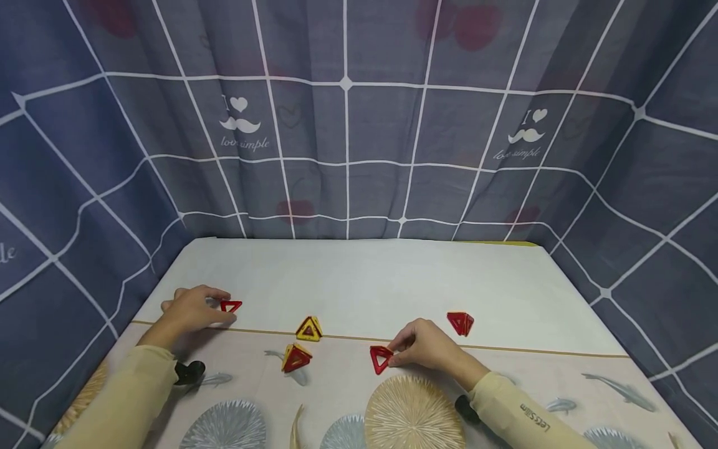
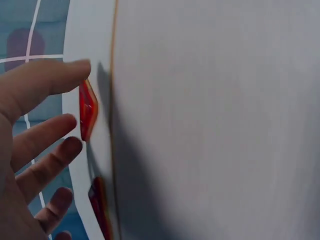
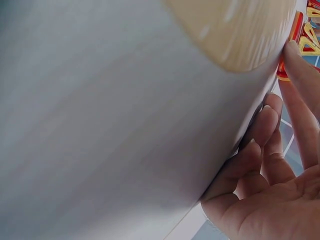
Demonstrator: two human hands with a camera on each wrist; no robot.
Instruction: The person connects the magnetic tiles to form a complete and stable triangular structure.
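Observation:
At the far left, my left hand point(image 1: 196, 308) holds a small red triangle tile point(image 1: 230, 306) between thumb and fingertip. The left wrist view shows this red tile point(image 2: 88, 111) at the fingertips, the other fingers spread apart. Right of the middle, my right hand point(image 1: 429, 347) pinches another red triangle tile point(image 1: 381, 360) by its right side, close over the cloth. In the right wrist view thumb and finger meet at the red tile point(image 3: 296, 27). Between the hands stand a yellow and red triangular piece point(image 1: 309, 329) and a red piece with yellow edges point(image 1: 296, 358).
A red triangular piece point(image 1: 460, 323) sits beyond my right hand. The table has a white surface point(image 1: 359, 280) at the back and a patterned cloth point(image 1: 331, 390) in front. A dark blue checked curtain point(image 1: 370, 125) encloses the back and sides.

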